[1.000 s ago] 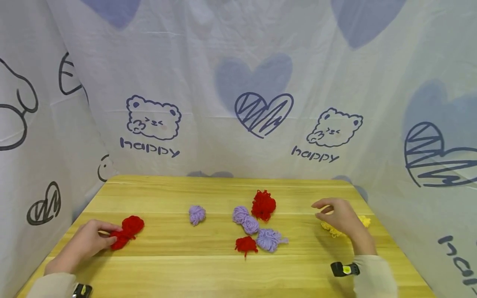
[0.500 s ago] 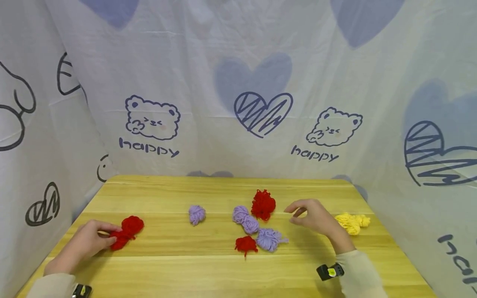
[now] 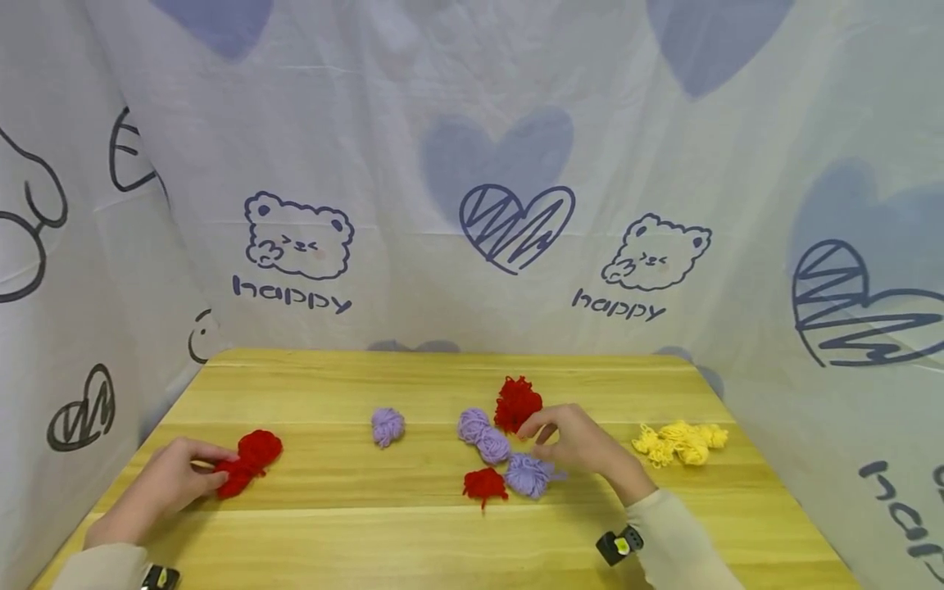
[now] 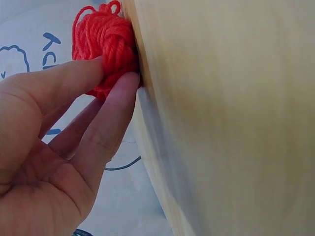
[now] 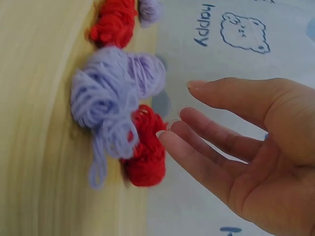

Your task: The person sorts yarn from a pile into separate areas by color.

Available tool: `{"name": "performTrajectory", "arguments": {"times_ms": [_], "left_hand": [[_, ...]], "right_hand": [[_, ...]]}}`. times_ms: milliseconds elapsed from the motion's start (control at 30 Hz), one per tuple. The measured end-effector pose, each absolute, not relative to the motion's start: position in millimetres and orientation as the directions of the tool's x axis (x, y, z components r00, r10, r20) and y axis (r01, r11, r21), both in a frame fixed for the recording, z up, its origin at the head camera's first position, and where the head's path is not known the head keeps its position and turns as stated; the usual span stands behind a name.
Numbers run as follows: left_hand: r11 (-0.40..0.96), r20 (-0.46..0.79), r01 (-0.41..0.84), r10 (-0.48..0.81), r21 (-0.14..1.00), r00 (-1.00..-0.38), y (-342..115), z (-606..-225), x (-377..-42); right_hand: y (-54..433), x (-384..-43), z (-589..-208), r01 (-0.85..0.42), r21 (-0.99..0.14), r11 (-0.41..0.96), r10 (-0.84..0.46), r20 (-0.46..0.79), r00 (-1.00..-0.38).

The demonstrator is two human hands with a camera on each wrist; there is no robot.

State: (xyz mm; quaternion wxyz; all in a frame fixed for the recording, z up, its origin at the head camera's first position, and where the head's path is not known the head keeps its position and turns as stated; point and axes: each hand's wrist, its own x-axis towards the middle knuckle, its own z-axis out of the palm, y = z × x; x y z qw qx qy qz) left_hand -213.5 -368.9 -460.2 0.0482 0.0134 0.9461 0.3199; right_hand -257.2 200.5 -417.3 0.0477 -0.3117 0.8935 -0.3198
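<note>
At the table's left side my left hand point(image 3: 171, 482) pinches one end of a bundle of red yarn point(image 3: 260, 449). The left wrist view has thumb and fingers on that yarn point(image 4: 106, 37), which touches the wooden tabletop. My right hand point(image 3: 578, 442) hovers over a cluster of yarn right of centre, holding nothing. Around it are a red yarn bundle point(image 3: 516, 400) at the back, a two-lobed lavender yarn bundle point(image 3: 473, 424), another lavender bundle point(image 3: 526, 475) and a small red bundle point(image 3: 483, 483). In the right wrist view, the thumb and fingers are apart, beside the lavender yarn point(image 5: 101, 93).
A lone lavender yarn ball point(image 3: 387, 427) sits left of the cluster. Yellow yarn point(image 3: 689, 442) lies at the right. The wooden table point(image 3: 332, 541) is enclosed by a printed white curtain point(image 3: 398, 287) at the back and sides.
My right hand has moved left from above the yellow yarn to the cluster, uncovering the yellow yarn. The left hand keeps its hold on the red yarn in the same place.
</note>
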Motion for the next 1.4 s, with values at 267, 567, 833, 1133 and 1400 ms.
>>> {"name": "performTrajectory", "arguments": {"times_ms": [267, 567, 833, 1133, 1400], "left_hand": [[0.793, -0.086, -0.016, 0.046, 0.609, -0.995, -369, -461, -213], [0.794, -0.087, -0.013, 0.05, 0.608, -0.995, -368, -461, -212], [0.787, -0.086, -0.014, 0.049, 0.616, -0.995, -370, -463, -212], [0.786, -0.092, -0.018, 0.05, 0.618, -0.995, -370, -462, -212], [0.793, -0.096, -0.022, 0.046, 0.609, -0.994, -369, -461, -213]], "right_hand": [[186, -255, -422, -0.54, -0.616, 0.573, -0.621, 0.103, -0.777], [177, -251, -426, -0.559, -0.636, 0.531, -0.645, 0.124, -0.754], [167, -251, -433, -0.567, -0.628, 0.533, -0.655, 0.118, -0.746], [160, -248, -437, -0.576, -0.619, 0.534, -0.663, 0.116, -0.74], [154, -249, -440, -0.589, -0.599, 0.542, -0.668, 0.117, -0.734]]}}
